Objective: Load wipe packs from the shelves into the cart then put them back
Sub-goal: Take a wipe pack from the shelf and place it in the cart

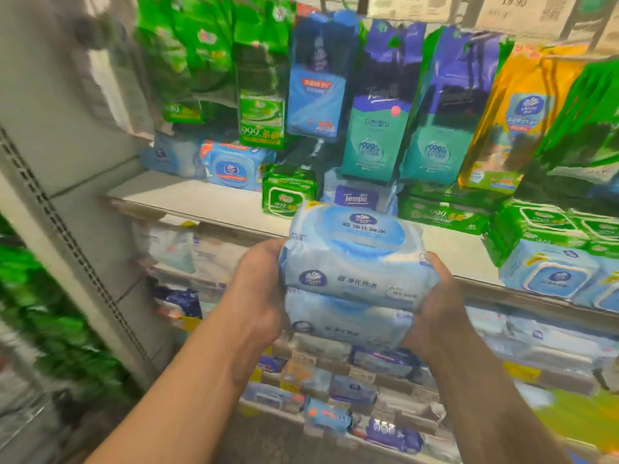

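Two light blue wipe packs (351,262) are stacked one on the other and held in front of the white shelf (187,195). My left hand (258,289) grips the stack's left side. My right hand (435,303) grips its right side. The stack hovers just before the shelf's front edge, below a Tempo pack (356,197). No cart is in view.
Green packs (288,192) and blue lidded packs (234,167) lie on the shelf; tall blue, teal and yellow packs hang behind. More blue packs (552,274) sit at the right. A bare patch of shelf lies at the left. Lower shelves hold several packs. A perforated upright (67,229) stands left.
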Motion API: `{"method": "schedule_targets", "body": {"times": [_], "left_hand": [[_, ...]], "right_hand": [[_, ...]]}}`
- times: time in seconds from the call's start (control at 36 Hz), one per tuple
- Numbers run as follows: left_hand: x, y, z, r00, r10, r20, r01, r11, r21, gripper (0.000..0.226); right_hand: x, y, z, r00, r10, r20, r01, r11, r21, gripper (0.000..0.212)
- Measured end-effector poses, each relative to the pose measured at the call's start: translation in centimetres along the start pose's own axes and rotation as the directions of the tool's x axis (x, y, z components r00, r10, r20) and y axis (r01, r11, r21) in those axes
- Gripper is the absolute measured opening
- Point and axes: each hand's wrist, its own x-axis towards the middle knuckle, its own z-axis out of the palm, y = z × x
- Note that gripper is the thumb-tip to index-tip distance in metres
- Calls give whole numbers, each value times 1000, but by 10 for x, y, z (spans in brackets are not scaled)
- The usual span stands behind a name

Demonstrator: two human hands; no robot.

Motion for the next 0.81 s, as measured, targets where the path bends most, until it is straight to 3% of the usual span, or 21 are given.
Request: {"method": "schedule_targets", "body": {"times": [0.14, 0.22, 0.31, 0.44, 0.61, 0.72, 0.81], "left_hand": [[-37, 24, -53, 998, 61, -9, -61, 998, -29, 47], [-68, 41, -95, 991, 117, -61, -122, 990, -78, 47], [-102, 56, -142, 979, 165, -123, -179, 977, -113, 49], [-171, 78, -214, 925, 257, -279, -297, 948, -111, 43], [-242, 97, -297, 854, 321, -409, -412, 898, -155, 49], [-277, 105, -341, 827, 326, -459, -446, 877, -181, 56], [-297, 114, -367, 804, 344, -485, -473, 865, -170, 55]], "right_hand": [[-12, 36, 54, 990, 46, 135, -45, 999, -12, 48], [-19, 71, 95, 964, 69, 257, -64, 998, -28, 68], [-25, 108, 136, 944, 141, 299, -135, 990, -42, 48], [-36, 177, 208, 933, 221, 284, -171, 967, -189, 53], [-57, 252, 284, 846, 383, 370, -308, 919, -247, 56], [-74, 289, 329, 765, 409, 498, -287, 908, -305, 42], [-76, 317, 359, 734, 447, 511, -313, 891, -329, 46]]}}
